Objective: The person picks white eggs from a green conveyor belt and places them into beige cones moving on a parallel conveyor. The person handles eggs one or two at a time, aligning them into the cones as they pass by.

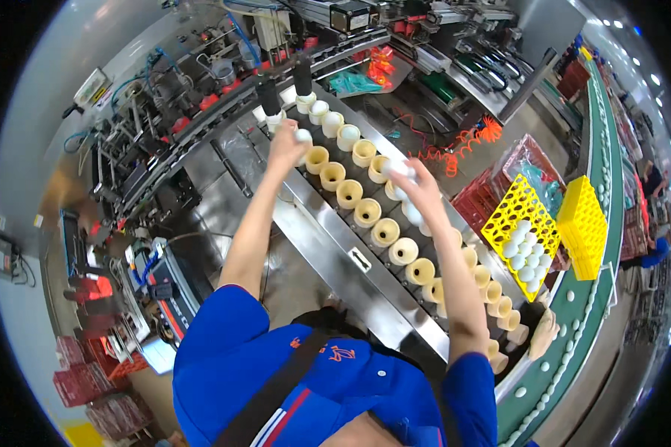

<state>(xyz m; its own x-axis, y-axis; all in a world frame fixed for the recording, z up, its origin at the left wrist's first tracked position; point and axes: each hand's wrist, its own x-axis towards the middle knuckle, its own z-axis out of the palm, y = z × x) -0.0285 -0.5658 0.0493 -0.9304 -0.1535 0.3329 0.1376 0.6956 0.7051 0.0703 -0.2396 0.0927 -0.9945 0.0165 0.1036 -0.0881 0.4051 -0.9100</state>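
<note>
My left hand point(282, 149) is closed around a white egg point(303, 135), just above the near row of beige cups point(332, 176) on a conveyor. Over the far row, my right hand point(425, 190) grips another pale egg point(401, 169). More white eggs point(412, 214) show below that palm; whether they are held or sit in cups I cannot tell. At the far left end of the line, several cups hold eggs, such as a white egg point(348, 133). Many near-row cups, including a pale cup point(403, 252), have nothing in them.
Black cylinders point(303, 78) stand over the line's far end. A yellow egg tray point(499, 216) with several eggs lies at right, beside stacked yellow trays point(583, 227). Another person's hand point(544, 333) is near the green belt point(529, 384). A steel rail point(343, 261) edges the conveyor.
</note>
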